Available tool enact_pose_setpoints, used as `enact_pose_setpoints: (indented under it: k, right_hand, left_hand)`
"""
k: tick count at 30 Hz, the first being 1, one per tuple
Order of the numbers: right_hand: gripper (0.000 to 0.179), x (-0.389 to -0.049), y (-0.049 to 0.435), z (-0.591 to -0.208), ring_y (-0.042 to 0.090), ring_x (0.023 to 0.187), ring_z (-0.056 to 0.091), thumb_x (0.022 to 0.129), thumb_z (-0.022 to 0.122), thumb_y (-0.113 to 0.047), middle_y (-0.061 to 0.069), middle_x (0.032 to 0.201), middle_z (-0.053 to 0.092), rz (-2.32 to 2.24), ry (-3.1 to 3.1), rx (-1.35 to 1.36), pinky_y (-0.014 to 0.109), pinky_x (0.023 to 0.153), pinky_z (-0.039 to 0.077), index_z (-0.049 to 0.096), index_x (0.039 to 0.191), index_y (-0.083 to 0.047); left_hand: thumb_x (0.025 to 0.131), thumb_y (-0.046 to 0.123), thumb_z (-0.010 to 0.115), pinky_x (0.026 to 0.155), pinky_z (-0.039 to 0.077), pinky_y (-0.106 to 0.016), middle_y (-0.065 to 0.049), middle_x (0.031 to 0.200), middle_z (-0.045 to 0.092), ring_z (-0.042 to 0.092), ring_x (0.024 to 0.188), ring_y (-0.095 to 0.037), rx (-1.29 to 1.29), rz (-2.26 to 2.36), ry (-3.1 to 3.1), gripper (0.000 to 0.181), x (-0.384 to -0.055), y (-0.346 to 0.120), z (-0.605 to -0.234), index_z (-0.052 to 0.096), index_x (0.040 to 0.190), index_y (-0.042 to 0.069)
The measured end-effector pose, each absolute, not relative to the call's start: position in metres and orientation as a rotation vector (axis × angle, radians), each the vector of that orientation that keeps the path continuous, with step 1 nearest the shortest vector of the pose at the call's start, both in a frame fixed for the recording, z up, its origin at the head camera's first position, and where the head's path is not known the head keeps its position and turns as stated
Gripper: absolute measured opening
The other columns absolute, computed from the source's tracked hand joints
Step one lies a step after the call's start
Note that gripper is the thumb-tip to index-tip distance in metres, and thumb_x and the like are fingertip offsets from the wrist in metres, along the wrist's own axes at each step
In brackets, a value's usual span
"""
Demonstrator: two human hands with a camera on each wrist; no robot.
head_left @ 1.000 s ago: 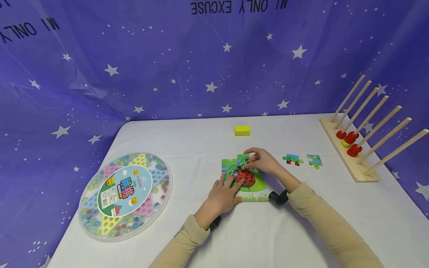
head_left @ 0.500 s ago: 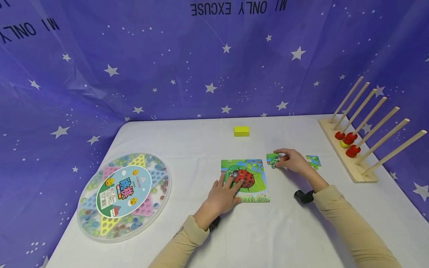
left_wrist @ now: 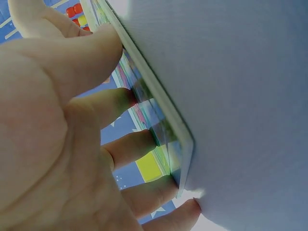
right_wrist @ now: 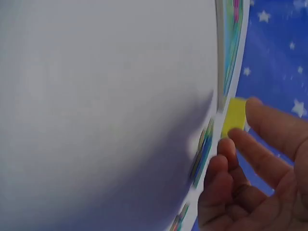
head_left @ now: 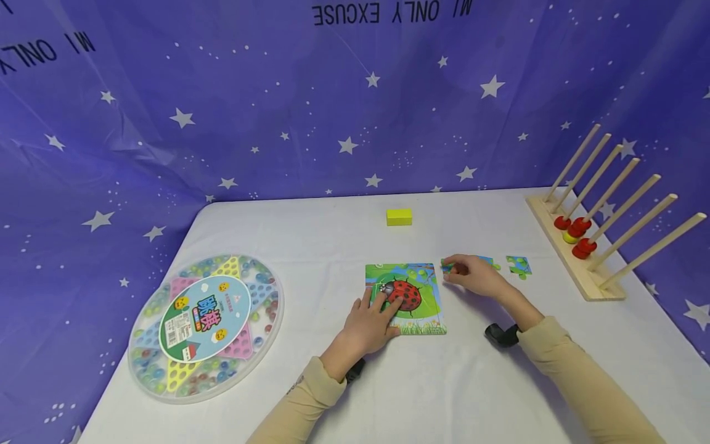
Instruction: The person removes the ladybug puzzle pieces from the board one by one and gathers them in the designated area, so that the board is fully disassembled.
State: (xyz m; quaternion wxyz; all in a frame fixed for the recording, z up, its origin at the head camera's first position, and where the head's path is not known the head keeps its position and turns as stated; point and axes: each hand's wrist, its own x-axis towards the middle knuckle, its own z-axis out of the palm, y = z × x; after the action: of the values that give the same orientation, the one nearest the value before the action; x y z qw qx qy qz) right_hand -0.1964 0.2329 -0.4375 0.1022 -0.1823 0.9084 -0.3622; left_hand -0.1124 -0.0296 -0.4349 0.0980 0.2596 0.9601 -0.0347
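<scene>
A square ladybug jigsaw puzzle (head_left: 429, 311) lies flat on the white table. My left hand (head_left: 367, 324) rests on its left side with fingers spread; in the left wrist view the fingertips touch the top of the puzzle (left_wrist: 161, 108) along its edge. Just right of it, my right hand (head_left: 474, 274) hovers over loose puzzle pieces. Its thumb and fingers stand apart and loosely bent in the right wrist view, nothing between them. One puzzle piece (head_left: 445, 265) shows at the fingertips, another piece (head_left: 488, 259) is partly hidden behind the hand, and a third piece (head_left: 519, 265) lies farther right.
A yellow block (head_left: 399, 217) sits behind the puzzle. At the left lies a round Chinese checkers box (head_left: 208, 324) with marbles. A wooden peg rack (head_left: 577, 253) with several red beads and a yellow one stands at the right. A starry purple cloth (head_left: 299, 117) hangs behind.
My right hand has moved a puzzle piece from the ladybug puzzle's top edge to its right, then loosened its fingers there. The left hand has stayed in place on the puzzle.
</scene>
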Motion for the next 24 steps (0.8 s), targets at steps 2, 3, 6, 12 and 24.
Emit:
enact_pose_setpoints:
  k: [2,3,6,12,24]
  right_hand:
    - [0.039,-0.19,0.226,-0.437,0.018,0.071,0.048,0.084,0.065,-0.016,0.007,0.089,0.057,-1.046,2.67,-0.64,0.03,0.06,0.04,0.057,0.117,0.003]
    - [0.041,-0.187,0.223,-0.438,0.019,0.075,0.048,0.084,0.066,-0.018,0.008,0.092,0.056,-1.014,2.671,-0.684,0.031,0.062,0.04,0.057,0.118,0.003]
    - [0.049,-0.178,0.214,-0.438,0.021,0.082,0.047,0.081,0.069,-0.024,0.011,0.101,0.053,-0.907,2.676,-0.774,0.033,0.067,0.04,0.056,0.12,0.002]
    - [0.052,-0.167,0.207,-0.437,0.031,0.1,0.047,0.073,0.076,-0.026,0.015,0.109,0.049,-0.806,2.718,-0.787,0.047,0.081,0.039,0.059,0.115,-0.002]
    - [0.048,-0.164,0.205,-0.442,0.024,0.094,0.045,0.072,0.077,-0.018,0.009,0.106,0.05,-0.888,2.682,-0.747,0.038,0.075,0.04,0.055,0.113,-0.003]
  left_hand:
    - [0.09,0.053,0.04,0.097,0.032,-0.044,-0.009,0.138,0.032,0.022,0.13,-0.038,0.773,-0.108,2.846,0.059,-0.113,-0.03,-0.434,0.03,0.143,0.028]
    - [0.09,0.053,0.04,0.097,0.032,-0.044,-0.009,0.138,0.032,0.022,0.13,-0.038,0.774,-0.107,2.847,0.059,-0.113,-0.03,-0.435,0.03,0.143,0.028]
    - [0.09,0.053,0.041,0.097,0.032,-0.043,-0.009,0.137,0.032,0.022,0.13,-0.038,0.773,-0.101,2.851,0.059,-0.113,-0.03,-0.435,0.031,0.142,0.028]
    - [0.09,0.053,0.042,0.097,0.032,-0.043,-0.008,0.138,0.032,0.022,0.13,-0.038,0.755,-0.102,2.844,0.059,-0.114,-0.029,-0.434,0.031,0.142,0.029]
    - [0.089,0.054,0.042,0.096,0.032,-0.043,-0.008,0.139,0.031,0.023,0.13,-0.037,0.744,-0.112,2.843,0.06,-0.114,-0.028,-0.434,0.031,0.142,0.028]
